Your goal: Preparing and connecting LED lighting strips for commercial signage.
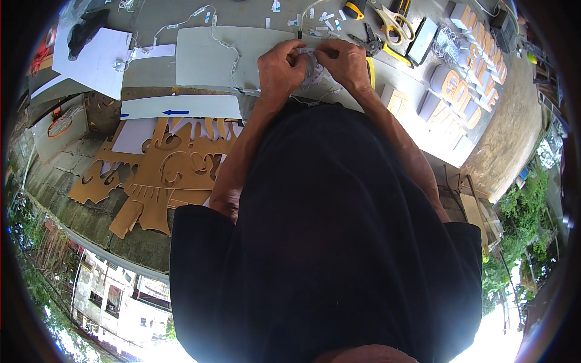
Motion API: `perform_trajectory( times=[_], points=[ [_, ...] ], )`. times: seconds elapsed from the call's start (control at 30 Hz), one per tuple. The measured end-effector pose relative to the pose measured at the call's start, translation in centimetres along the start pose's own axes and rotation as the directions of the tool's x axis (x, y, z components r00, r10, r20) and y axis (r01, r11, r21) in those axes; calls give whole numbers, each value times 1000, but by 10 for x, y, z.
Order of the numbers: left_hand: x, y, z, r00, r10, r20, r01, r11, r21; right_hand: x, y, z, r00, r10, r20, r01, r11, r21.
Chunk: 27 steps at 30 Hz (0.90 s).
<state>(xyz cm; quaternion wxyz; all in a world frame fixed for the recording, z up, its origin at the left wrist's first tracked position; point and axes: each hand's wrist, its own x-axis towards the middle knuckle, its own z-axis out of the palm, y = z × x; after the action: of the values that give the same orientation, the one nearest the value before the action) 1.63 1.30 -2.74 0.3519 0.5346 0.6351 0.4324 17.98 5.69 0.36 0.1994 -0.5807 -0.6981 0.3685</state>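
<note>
My left hand (282,65) and my right hand (344,60) meet at the front edge of a grey flat panel (212,60). Both pinch a small white wired light module (313,68) between their fingertips. A string of the same white modules on thin wire (221,37) runs from my hands across the panel to the far left. My dark shirt hides whatever lies below my wrists.
Yellow-handled scissors (387,18), pliers (370,43) and a yellow cutter (354,8) lie beyond my hands. Orange-faced box letters (466,78) stand at the right. Brown cut-out boards (175,169) and a white strip with a blue arrow (181,107) lie at the left.
</note>
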Motion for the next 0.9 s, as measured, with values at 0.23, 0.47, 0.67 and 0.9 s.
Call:
perform_trajectory(
  times=[0.23, 0.47, 0.67, 0.9],
  points=[
    [1, -1, -4, 999, -12, 39, 13, 999, -34, 0, 1, 1, 1000, 7, 1, -7, 1000, 10],
    [4, 2, -1, 1000, -27, -4, 27, 999, -32, 0, 3, 2, 1000, -12, -12, 12, 1000, 6],
    [6, 1, 1, 998, -53, -18, 54, 998, 18, 2, 1, 1, 998, 25, 49, -23, 999, -26],
    [17, 21, -3, 981, -194, 20, 191, 976, 102, 11, -4, -4, 988, 96, 122, -84, 992, -96]
  ],
)
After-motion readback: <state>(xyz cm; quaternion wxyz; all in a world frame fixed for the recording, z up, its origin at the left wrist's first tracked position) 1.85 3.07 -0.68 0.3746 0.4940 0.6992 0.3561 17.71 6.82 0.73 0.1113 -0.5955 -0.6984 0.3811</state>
